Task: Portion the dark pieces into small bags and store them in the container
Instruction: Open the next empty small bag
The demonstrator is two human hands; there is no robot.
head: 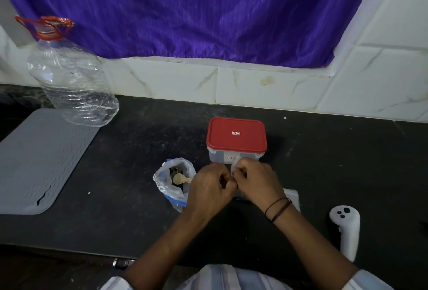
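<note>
A clear container [234, 155] with a red lid [236, 135] stands shut on the dark counter. Just in front of it my left hand [209, 187] and my right hand [258, 184] meet, both pinching a small clear bag [234, 165] between the fingertips; its contents are hidden. To the left sits an open plastic bag [170, 184] holding dark pieces [176, 170] and a small wooden spoon [181, 178].
A large empty clear bottle [71, 81] with a red handle stands at the back left, beside a grey ribbed mat [39, 160]. A white controller [346, 229] lies at the right front. A pale flat item [293, 196] shows under my right wrist. Tiled wall and purple curtain behind.
</note>
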